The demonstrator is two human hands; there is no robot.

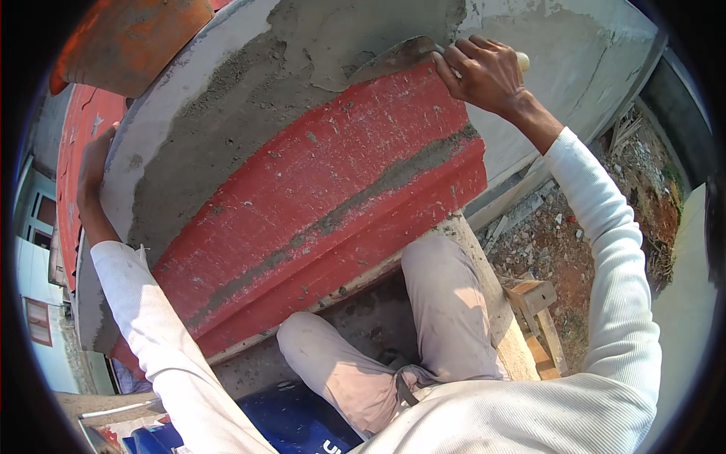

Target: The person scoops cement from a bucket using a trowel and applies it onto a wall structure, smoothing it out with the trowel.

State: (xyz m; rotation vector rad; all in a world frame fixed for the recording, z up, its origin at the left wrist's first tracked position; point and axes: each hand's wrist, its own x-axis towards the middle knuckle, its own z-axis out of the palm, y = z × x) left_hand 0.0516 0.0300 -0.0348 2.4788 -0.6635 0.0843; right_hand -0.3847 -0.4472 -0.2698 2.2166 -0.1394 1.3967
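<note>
My right hand (484, 76) is closed round the pale handle of a trowel (404, 59). The trowel's metal blade lies against wet grey plaster (249, 94) on the wall, just above the upper edge of a red roofing sheet (333, 166). Smears and specks of mortar mark the sheet, with a long grey streak along one of its ribs. Over at the left, my left hand (93, 160) is at the outer edge of the pale wall (140, 140). Its fingers are mostly hidden there, so their grip does not show.
An orange, mortar-stained pan (140, 41) is at the upper left. My knees are bent below the sheet, beside a rough ledge (484, 280). Rubble-strewn ground (556, 242) and wooden pieces (533, 299) lie lower down at right. A blue object (295, 416) is under me.
</note>
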